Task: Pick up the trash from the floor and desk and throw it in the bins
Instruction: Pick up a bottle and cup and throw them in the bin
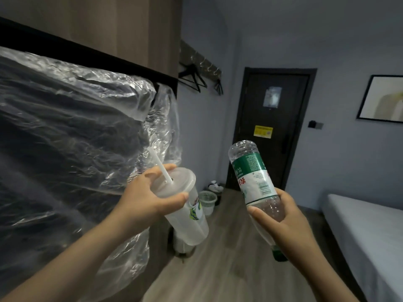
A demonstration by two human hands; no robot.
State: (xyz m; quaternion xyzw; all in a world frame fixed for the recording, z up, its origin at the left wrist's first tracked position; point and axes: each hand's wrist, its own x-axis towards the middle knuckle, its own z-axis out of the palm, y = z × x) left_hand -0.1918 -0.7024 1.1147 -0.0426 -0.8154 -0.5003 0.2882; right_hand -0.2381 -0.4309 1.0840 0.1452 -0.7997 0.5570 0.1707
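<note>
My left hand (142, 198) grips a clear plastic cup (187, 223) near its lid, and a white straw (160, 165) sticks up from the lid. My right hand (281, 221) holds a clear plastic bottle (254, 177) with a green and white label, turned upside down so its green cap (279, 255) points at the floor. Both are held in the air at chest height. Farther off, a small white bin (207, 201) lined with a bag stands on the floor by the wall. A second bin (182, 245) sits low behind the cup, mostly hidden.
A dark mattress wrapped in clear plastic (72, 136) leans along the left. A bed with a white sheet (366, 232) fills the lower right. A dark door (272, 127) closes the far end, with white shoes (216, 186) at its foot. Wood floor (231, 258) runs between.
</note>
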